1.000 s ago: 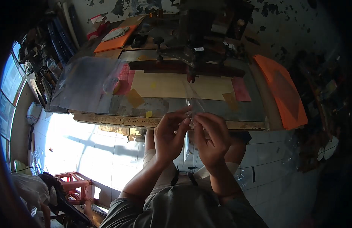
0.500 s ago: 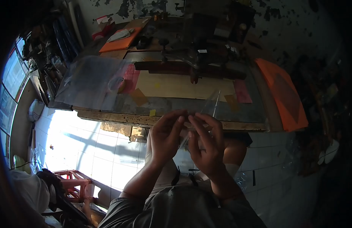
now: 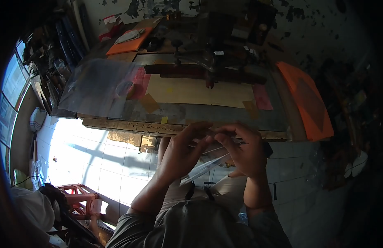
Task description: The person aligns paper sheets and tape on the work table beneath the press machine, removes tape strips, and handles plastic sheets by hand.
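My left hand (image 3: 184,151) and my right hand (image 3: 246,151) are close together in front of the table's near edge. Between them is a thin, clear plastic film (image 3: 206,168), pinched at its upper edge by the fingers of both hands. Its lower part slants down to the left over my lap, catching light. Whether it is a bag or a flat piece I cannot tell. The fingertips partly cover the pinched edge.
A worktable (image 3: 179,109) carries a cream panel (image 3: 199,91) with a dark bar (image 3: 166,70) across it. Translucent plastic sheets (image 3: 94,89) lie at the left, an orange stack (image 3: 305,101) at the right. A reddish frame (image 3: 81,198) stands on the floor, lower left.
My right hand has moved right and turned, and my left hand slightly right. The clear film, which stuck up above the right hand, now hangs below and between the hands.
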Demonstrator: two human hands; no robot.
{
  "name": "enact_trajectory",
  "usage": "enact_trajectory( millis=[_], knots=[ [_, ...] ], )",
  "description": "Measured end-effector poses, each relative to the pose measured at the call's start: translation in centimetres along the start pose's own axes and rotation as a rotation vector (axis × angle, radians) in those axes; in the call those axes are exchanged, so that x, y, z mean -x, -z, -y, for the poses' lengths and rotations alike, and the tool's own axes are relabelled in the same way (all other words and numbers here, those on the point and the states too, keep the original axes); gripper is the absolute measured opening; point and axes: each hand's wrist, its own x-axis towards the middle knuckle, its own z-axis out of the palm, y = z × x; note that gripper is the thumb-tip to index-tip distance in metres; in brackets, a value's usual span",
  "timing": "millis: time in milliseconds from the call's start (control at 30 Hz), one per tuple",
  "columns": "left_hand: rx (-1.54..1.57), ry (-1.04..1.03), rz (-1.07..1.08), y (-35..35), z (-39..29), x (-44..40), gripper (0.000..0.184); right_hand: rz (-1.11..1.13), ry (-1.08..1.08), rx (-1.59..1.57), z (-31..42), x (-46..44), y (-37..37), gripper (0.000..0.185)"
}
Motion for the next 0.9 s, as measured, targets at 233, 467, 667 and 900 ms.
enact_trajectory(
  millis=[233, 467, 667, 900],
  knots=[
    [-0.031, 0.096, 0.264, 0.8, 1.0, -0.2, 0.026, -0.029, -0.085, -0.143, -0.9, 0.2, 0.1, 0.023],
    [0.04, 0.105, 0.147, 0.0, 0.6, 0.0, 0.025, -0.193, 0.266, 0.363, -1.1, 0.8, 0.3, 0.033],
    [0.16, 0.111, 0.149, -1.2, 1.1, 0.6, 0.027, -0.235, 0.34, 0.689, -1.0, 1.6, -0.4, 0.039],
    [0.276, 0.13, 0.148, -1.6, 1.6, 1.1, 0.034, -0.16, 0.3, 0.507, -1.1, 1.6, -0.7, 0.021]
  ],
)
